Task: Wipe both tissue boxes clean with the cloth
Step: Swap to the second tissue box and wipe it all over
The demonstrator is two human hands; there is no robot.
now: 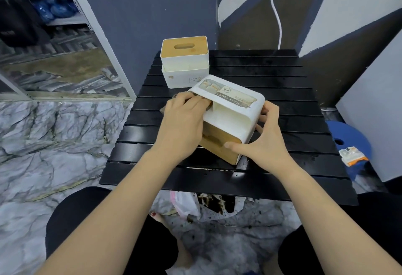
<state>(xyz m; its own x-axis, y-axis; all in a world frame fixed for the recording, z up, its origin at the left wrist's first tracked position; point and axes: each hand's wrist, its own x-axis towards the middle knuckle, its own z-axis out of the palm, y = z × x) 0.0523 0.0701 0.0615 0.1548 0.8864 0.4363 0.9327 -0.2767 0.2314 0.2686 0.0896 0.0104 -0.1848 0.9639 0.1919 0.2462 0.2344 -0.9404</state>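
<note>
Both hands (264, 142) grip the tipped, smooth white tissue box (230, 111).

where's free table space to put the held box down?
Bare slats on the table lie to the right of the upright tissue box, along the far and right edges, and in the near strip in front of the held tissue box. The left middle is crowded: left hand with cloth, and both boxes close together. Right hand steadies the box.
</note>
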